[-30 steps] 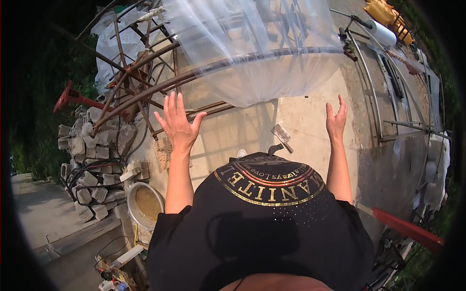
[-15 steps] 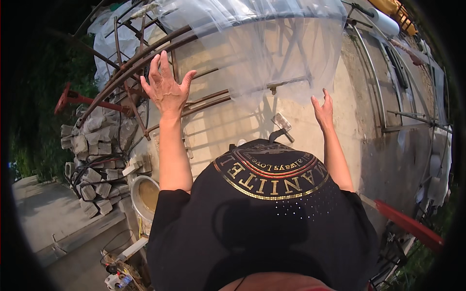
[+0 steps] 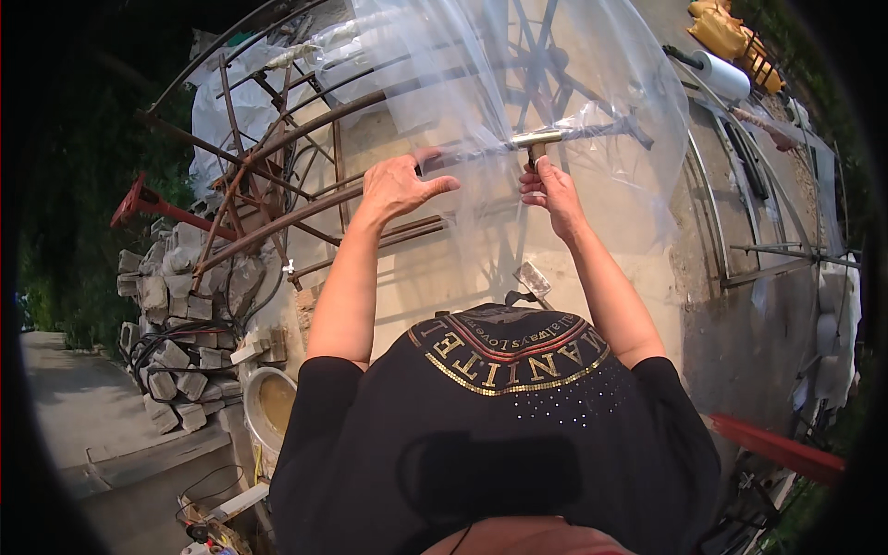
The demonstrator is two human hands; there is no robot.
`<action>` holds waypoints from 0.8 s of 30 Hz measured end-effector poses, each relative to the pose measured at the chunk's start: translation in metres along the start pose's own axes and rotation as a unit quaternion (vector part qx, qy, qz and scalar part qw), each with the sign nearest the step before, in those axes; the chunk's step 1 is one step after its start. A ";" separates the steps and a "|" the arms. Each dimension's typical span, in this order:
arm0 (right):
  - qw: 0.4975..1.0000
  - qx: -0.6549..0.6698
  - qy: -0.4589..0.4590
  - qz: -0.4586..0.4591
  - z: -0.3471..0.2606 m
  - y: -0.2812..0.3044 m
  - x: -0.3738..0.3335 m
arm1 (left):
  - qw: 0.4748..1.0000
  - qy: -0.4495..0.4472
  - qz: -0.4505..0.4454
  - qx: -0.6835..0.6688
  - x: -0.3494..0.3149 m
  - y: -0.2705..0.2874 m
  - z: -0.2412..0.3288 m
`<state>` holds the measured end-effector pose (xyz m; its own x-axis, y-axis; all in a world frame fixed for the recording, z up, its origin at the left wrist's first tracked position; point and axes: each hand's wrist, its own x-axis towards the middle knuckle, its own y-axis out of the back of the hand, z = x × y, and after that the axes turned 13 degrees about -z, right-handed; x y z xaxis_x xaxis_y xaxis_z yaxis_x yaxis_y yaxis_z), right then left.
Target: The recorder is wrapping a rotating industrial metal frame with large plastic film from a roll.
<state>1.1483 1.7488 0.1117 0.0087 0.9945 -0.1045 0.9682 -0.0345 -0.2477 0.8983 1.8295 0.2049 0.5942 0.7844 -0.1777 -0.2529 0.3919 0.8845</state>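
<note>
My left hand [image 3: 398, 188] is at a rusty metal bar [image 3: 338, 197], over the edge of a clear plastic sheet [image 3: 462, 79]. Its fingers curve above the bar, while the thumb stretches out apart below. To the right, my right hand [image 3: 555, 194] is closed around the brown stem of a T-shaped metal piece [image 3: 536, 138]. That piece has a shiny crossbar lying along the bar and sheet. Whether it is fixed to the bar, I cannot tell. Loose folds of plastic hang around both hands.
Curved rusty frame tubes [image 3: 268, 148] rise at the left, beside a red metal arm [image 3: 166, 208]. Stacked blocks [image 3: 176, 370] and black cable lie below, near a round basin [image 3: 252, 407]. A flat-bladed tool [image 3: 531, 277] is near my shirt. A white roll [image 3: 721, 74] stands far right.
My left hand has come down and right to the bar. My right hand has moved up and left and taken hold of the T-shaped metal piece. The plastic sheet has shifted.
</note>
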 end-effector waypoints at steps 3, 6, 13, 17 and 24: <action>0.995 0.103 0.001 -0.008 -0.003 0.000 0.002 | 1.000 -0.002 -0.015 -0.011 0.002 0.003 0.004; 0.991 0.129 -0.014 -0.020 0.012 0.007 -0.002 | 0.999 -0.011 -0.007 -0.043 0.012 -0.020 0.015; 0.985 0.124 -0.117 -0.034 0.018 -0.015 -0.047 | 0.989 0.009 0.040 -0.139 0.038 -0.081 -0.019; 0.979 -0.063 -0.109 -0.159 -0.004 0.020 -0.123 | 0.966 -0.032 0.016 -0.254 0.002 -0.070 -0.056; 0.960 -0.213 0.172 0.058 -0.117 0.091 -0.061 | 0.850 -0.001 0.171 -0.498 -0.072 0.026 -0.136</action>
<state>1.2649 1.6966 0.2079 0.1332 0.9628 0.2350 0.9694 -0.1758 0.1710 0.7453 1.8485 0.1819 0.3564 0.9341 0.0181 -0.9319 0.3540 0.0793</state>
